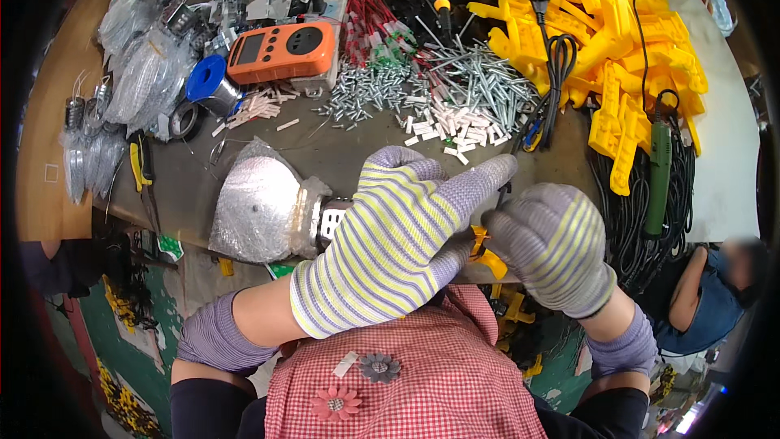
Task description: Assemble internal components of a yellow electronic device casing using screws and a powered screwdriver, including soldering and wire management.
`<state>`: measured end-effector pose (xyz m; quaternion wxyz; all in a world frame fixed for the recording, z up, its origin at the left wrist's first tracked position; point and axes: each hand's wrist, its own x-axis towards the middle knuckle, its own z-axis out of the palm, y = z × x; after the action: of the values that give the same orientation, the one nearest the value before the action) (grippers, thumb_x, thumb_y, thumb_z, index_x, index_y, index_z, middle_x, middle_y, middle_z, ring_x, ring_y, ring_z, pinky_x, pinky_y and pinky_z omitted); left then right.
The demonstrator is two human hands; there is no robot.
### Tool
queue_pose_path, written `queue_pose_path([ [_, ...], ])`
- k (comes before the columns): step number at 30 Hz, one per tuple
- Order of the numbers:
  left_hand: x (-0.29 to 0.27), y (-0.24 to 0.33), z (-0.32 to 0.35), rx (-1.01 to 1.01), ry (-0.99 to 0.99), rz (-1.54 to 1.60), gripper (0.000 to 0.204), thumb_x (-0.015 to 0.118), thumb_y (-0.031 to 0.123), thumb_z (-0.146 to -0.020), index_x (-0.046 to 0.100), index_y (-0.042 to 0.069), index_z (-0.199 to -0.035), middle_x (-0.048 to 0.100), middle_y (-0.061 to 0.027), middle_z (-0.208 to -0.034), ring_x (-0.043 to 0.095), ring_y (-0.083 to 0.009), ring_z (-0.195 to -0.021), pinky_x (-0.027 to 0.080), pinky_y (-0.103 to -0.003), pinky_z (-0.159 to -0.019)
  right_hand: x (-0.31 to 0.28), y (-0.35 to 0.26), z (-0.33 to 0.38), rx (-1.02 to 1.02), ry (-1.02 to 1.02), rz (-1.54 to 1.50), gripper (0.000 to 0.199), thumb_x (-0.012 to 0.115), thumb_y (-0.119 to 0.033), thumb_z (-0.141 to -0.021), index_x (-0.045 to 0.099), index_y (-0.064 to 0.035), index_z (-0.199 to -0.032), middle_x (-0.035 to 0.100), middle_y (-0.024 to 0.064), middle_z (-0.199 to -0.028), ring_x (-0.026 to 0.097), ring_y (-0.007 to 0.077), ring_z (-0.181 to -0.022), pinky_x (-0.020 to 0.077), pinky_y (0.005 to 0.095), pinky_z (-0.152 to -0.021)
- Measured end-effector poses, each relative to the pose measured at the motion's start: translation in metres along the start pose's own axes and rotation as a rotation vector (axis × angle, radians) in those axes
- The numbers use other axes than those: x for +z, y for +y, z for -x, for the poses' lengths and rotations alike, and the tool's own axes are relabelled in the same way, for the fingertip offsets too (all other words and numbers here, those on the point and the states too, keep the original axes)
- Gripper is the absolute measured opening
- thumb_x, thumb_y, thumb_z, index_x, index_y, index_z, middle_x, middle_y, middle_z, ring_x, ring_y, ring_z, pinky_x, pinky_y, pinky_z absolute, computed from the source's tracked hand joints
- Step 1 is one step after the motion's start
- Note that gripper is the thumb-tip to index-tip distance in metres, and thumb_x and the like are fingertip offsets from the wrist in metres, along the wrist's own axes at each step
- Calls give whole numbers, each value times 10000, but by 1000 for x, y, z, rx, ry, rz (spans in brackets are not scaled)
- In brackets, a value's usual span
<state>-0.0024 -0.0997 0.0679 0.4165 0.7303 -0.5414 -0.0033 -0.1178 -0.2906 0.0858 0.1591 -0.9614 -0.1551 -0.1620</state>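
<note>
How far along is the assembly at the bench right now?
Done: nothing finished is clearly visible. In hand: the left hand grips a bubble-wrapped part with a metal collar, while the right hand holds a small yellow piece against it. Left: a big pile of yellow plastic parts, loose screws and more wrapped parts wait on the bench.
</note>
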Motion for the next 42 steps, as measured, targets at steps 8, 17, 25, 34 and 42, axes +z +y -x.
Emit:
queue_pose_path([
  [8, -5, 2, -3, -20, -116, -92, 740, 741, 155, -681, 577, 93, -1400, 674, 25, -763, 582, -270, -844, 393, -424, -958, -5, -11, 3, 882, -296, -1046, 253, 666, -263, -923, 675, -18, -858, 642, 116, -693, 608, 246, -586, 470, 310, -564],
  [17, 11, 0, -6, 152, -85, -136, 650, 730, 211, -698, 612, 80, -1324, 544, 34, -645, 574, -203, -697, 396, -389, -853, 13, -7, 14, 353, -142, -593, 153, 672, -195, -802, 637, -58, -743, 606, 127, -660, 598, 325, -567, 486, 429, -541],
  [25, -2, -7, 10, -99, -57, 53, 676, 730, 204, -755, 551, 104, -1399, 720, 83, -796, 632, -193, -814, 362, -441, -984, 14, 91, -84, 246, 332, 125, 162, 596, -38, -915, 678, -37, -1054, 665, 154, -867, 658, 311, -791, 523, 375, -731],
  [34, -23, -16, 11, -89, 44, 156, 645, 772, 266, -775, 562, 51, -1346, 718, -51, -1053, 621, -264, -999, 398, -458, -998, 57, 167, -187, 22, 112, 579, 269, 611, -141, -880, 710, -195, -1124, 690, 110, -996, 667, 330, -1007, 541, 445, -850],
  [42, -59, -104, 22, -381, 11, -688, 266, 799, 215, -751, 690, 32, -910, 655, -156, -905, 636, -337, -903, 499, -448, -801, 14, 97, -104, 160, 844, -457, 300, 779, -35, -835, 681, -49, -1118, 702, 77, -914, 681, 191, -847, 552, 306, -749],
])
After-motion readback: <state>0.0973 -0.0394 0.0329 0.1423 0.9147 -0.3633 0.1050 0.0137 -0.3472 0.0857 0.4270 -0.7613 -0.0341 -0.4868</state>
